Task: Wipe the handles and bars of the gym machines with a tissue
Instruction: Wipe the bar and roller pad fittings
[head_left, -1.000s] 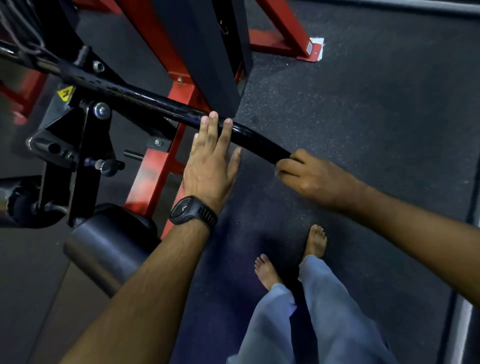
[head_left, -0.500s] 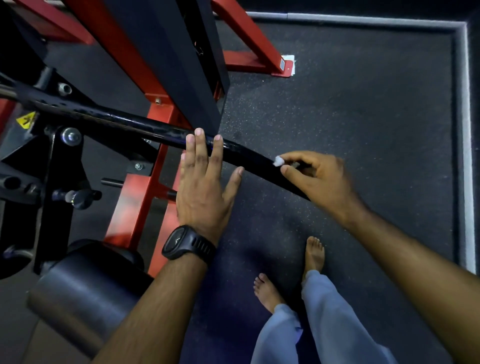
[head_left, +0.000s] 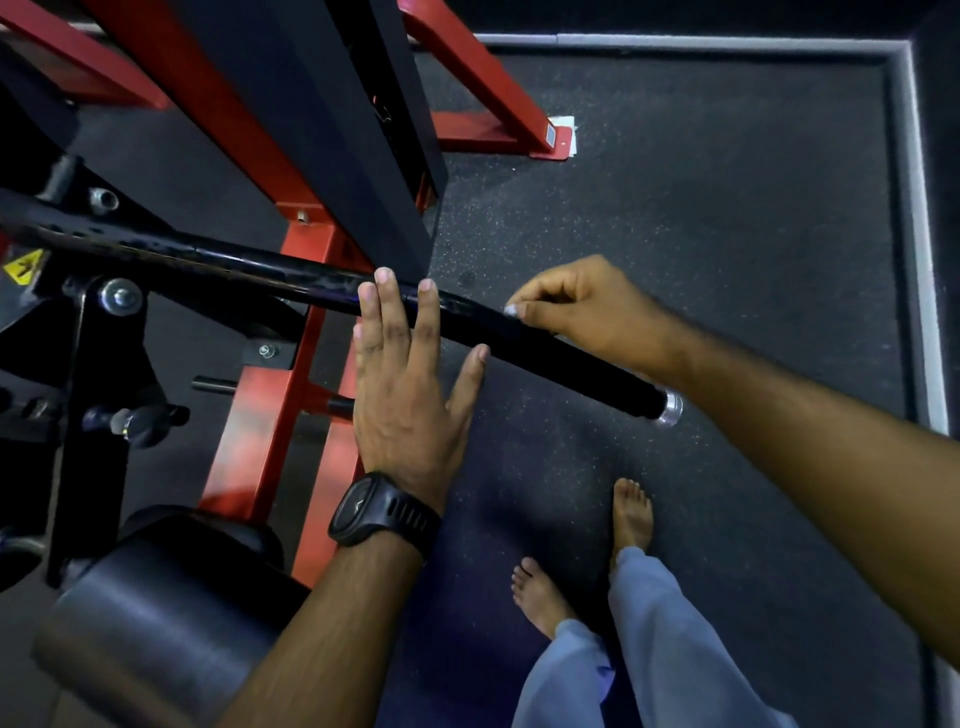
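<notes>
**Two hands, one small tissue**

The left hand lies flat, fingers straight, across the black lever bar, apparently steadying it. The right hand pinches a small white tissue against the bar, between the left fingers and the chrome end cap. Only a scrap of the wad shows, so a firm stroke may tear it or pull it free. Wiping toward the frame would meet the left fingers and leave that stretch uncleaned.
</notes>
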